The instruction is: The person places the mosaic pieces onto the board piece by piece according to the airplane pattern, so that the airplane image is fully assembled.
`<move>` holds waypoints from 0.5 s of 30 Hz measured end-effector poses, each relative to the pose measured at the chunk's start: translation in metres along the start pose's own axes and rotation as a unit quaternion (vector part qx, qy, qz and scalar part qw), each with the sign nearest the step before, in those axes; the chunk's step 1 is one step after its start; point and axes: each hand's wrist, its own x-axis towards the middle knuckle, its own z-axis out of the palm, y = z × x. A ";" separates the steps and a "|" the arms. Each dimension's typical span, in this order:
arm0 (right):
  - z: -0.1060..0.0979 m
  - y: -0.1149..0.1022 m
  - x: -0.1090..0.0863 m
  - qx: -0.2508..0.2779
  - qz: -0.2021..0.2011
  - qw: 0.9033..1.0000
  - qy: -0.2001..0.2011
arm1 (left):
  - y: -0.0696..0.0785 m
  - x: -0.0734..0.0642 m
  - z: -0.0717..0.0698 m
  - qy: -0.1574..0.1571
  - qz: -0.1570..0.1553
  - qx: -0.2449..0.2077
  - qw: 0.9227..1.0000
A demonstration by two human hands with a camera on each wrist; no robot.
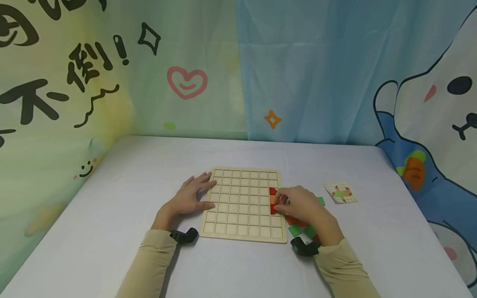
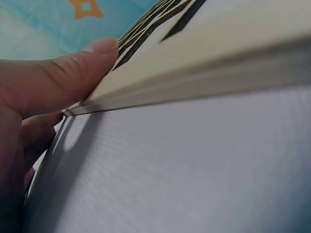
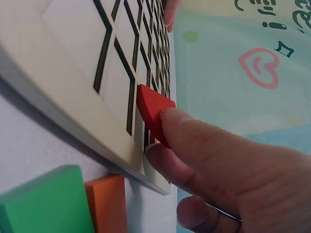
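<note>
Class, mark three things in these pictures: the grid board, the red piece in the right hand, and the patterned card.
Grid board [image 1: 244, 202]: head view, bare middle squares.
Red piece [image 3: 151, 107]: right wrist view, visible face.
Patterned card [image 1: 340, 193]: head view, printed middle.

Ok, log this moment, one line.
left hand: on left edge of grid board | right hand: pinches red piece at board's right side | loose pieces: beside board | card: right of board

- From my end, I'm seeing a board [image 1: 241, 200] looking like smooth, matt wood.
- The red tile [image 3: 151, 104] and green tile [image 3: 48, 204] are showing me smooth, matt faces.
- The white tabletop [image 1: 238, 273] is looking matt.
- The backdrop [image 1: 316, 74] is hanging in creased cloth.
- The card [image 1: 340, 192] is looking like paper.
- The sleeve [image 1: 149, 260] is looking like matt cloth.
</note>
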 end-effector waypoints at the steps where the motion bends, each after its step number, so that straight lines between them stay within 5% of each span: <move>1: 0.000 -0.001 0.000 0.000 0.001 1.000 -0.001 | 0.000 0.000 0.000 0.000 0.000 0.001 1.000; 15: 0.001 -0.005 0.000 -0.019 0.015 1.000 -0.009 | 0.001 0.000 -0.001 0.000 0.000 0.002 1.000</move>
